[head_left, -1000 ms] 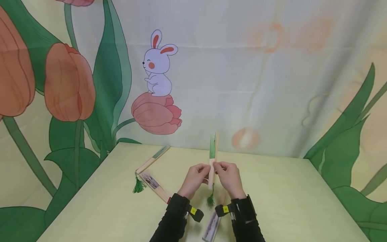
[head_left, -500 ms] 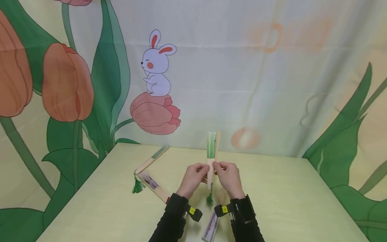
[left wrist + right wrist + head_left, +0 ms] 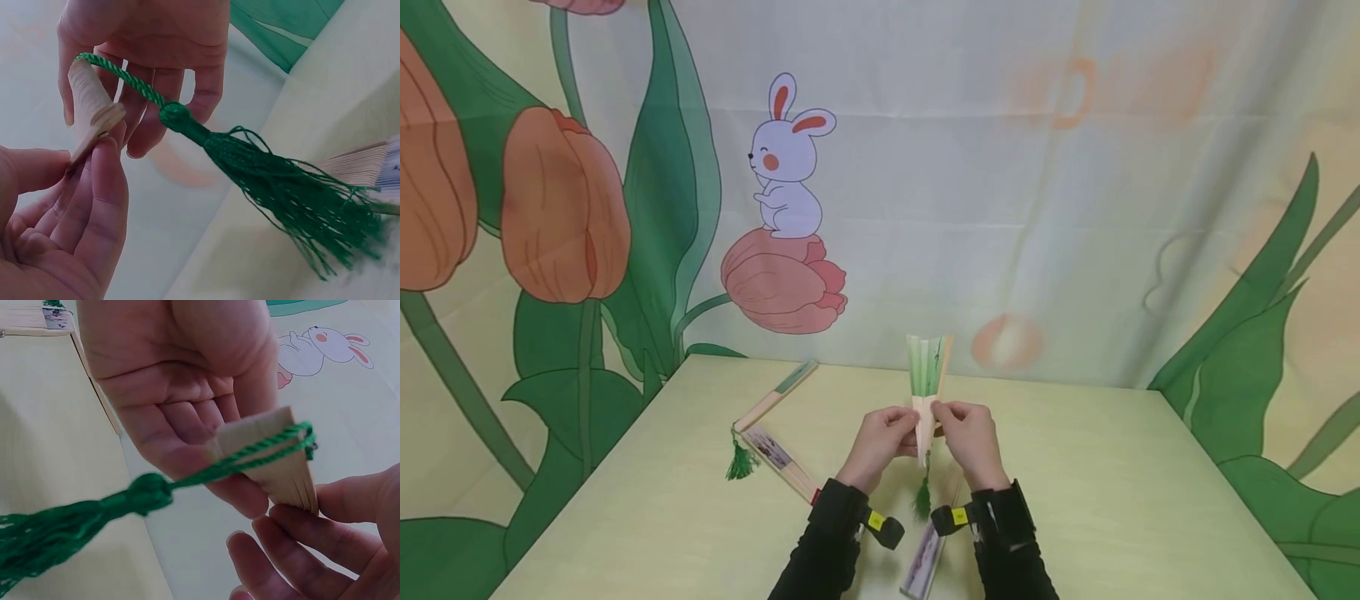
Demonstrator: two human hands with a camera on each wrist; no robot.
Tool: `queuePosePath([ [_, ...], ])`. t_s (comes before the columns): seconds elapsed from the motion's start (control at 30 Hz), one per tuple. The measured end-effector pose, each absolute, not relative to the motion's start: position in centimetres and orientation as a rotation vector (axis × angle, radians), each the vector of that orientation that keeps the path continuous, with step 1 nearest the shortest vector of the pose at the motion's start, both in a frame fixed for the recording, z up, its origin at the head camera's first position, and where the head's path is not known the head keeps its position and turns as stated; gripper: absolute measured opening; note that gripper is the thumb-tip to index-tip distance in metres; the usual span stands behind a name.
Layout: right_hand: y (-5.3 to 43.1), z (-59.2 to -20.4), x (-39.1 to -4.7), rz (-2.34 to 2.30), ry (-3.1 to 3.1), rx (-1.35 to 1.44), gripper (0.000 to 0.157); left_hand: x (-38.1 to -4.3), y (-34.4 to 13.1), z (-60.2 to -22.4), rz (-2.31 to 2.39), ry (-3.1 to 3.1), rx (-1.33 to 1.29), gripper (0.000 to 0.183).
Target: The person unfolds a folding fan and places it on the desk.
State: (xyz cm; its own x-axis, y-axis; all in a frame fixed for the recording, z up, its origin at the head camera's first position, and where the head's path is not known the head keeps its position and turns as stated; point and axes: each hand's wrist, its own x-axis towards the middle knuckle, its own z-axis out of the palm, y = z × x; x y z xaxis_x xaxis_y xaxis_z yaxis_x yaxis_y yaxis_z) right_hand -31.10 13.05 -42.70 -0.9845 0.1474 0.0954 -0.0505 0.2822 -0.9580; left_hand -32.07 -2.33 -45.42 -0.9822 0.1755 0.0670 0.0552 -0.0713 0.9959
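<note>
A partly spread folding fan (image 3: 927,367) with green-and-white pleats stands upright between both hands, above the table. On its left side, the left hand (image 3: 876,446) pinches the pale wooden ribs between thumb and fingers. Opposite it, the right hand (image 3: 972,442) pinches the ribs on the right. From the pivot end hangs a green tassel (image 3: 922,500) on a cord. In the left wrist view, the tassel (image 3: 281,181) hangs beside the narrow wooden end (image 3: 90,106). The right wrist view shows the stacked ribs (image 3: 275,453) with the cord looped round them.
On the yellow table (image 3: 1112,500), a closed fan (image 3: 775,398) with a green tassel (image 3: 742,458) lies at back left. Another closed fan (image 3: 781,457) angles away below it. A third fan (image 3: 922,562) lies near the right forearm. A printed backdrop (image 3: 925,167) stands behind.
The fan's pleats have spread wider, its left edge moving leftward and its right edge slightly right. Both hands keep their pinch, in nearly the same place.
</note>
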Motion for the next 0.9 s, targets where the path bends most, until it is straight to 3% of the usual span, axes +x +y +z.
queuePosePath([
  [0.9,13.2,-44.0,-31.7,1.800,-2.337,-0.152,0.030,-32.8,-2.5,-46.6,2.265,1.984,0.205,0.027],
])
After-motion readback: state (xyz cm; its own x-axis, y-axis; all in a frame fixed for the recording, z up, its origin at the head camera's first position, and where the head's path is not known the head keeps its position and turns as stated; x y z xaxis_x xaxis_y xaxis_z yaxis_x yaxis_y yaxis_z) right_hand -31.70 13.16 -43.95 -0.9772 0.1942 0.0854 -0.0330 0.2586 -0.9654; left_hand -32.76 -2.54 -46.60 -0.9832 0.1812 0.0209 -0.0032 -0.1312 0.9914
